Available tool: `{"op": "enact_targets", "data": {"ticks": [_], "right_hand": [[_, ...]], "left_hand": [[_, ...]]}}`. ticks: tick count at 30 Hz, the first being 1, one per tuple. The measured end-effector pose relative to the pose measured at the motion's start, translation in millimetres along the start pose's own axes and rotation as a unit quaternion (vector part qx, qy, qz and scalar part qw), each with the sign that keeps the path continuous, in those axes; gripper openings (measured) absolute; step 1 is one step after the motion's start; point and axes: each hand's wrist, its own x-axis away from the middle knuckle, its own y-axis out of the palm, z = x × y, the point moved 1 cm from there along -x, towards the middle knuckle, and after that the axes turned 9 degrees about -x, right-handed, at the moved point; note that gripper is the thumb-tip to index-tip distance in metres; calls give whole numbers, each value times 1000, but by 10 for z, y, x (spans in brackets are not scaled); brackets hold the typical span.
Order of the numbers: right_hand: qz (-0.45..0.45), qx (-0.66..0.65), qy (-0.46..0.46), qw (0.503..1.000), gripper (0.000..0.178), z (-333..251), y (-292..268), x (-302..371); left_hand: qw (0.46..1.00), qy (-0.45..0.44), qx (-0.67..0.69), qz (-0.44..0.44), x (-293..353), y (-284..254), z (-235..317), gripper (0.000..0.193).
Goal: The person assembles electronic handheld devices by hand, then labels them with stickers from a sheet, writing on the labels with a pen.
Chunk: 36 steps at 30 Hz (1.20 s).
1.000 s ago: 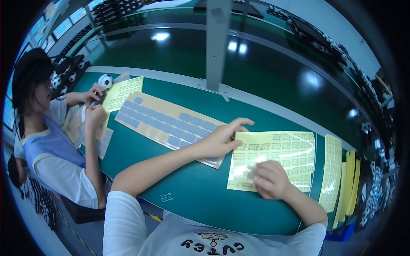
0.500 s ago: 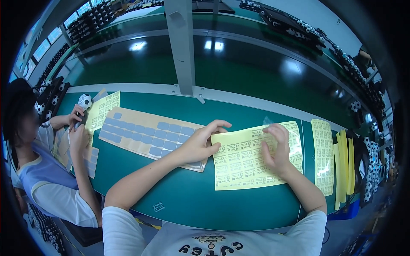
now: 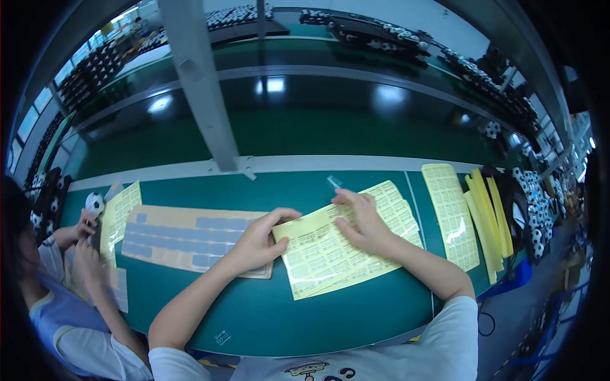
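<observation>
My left hand (image 3: 260,242) pinches the left edge of a yellow label sheet (image 3: 324,263) between thumb and fingers. Rows of small printed clear labels cover this sheet, and a second yellow sheet (image 3: 406,219) shows from under it on the right. Above the top sheet is my right hand (image 3: 363,225), with thumb and index finger apart. A small clear label (image 3: 333,183) clings at its index fingertip. Left of my left hand lies a tan backing sheet (image 3: 184,256) with blue-grey rounded stickers, partly covered by my forearm.
At left a co-worker's hands (image 3: 87,244) handle a dark object with a small football (image 3: 94,203) on it. On the right lie another label sheet (image 3: 452,222) and yellow strips (image 3: 486,222). A loose label (image 3: 222,337) rests near the green table's (image 3: 286,330) front edge.
The view has turned to the right. The yellow sheets have tilted and fanned apart, showing more of the lower one. My right hand has moved left over the sheet, with the clear label at its fingertip.
</observation>
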Motion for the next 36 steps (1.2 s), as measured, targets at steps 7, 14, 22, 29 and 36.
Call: {"op": "enact_targets", "data": {"ticks": [7, 14, 22, 29, 36], "right_hand": [[-10, 7, -17, 1000, 45, -27, 45, 18], [-44, 73, 11, 996, 42, -123, 36, 20], [12, -52, 47, 997, 34, -62, 47, 67], [45, -118, 23, 992, 34, 63, 51, 106], [89, -51, -93, 990, 34, 60, 89, 99]], "left_hand": [[999, -35, 28, 23, 68, 23, 36, 43], [998, 42, -41, -4, 35, 13, -26, 38], [995, 72, -64, 19, 55, 53, -46, 40], [999, 14, -26, 19, 53, 59, 7, 35], [998, 32, -42, 38, 45, 60, -19, 25]]}}
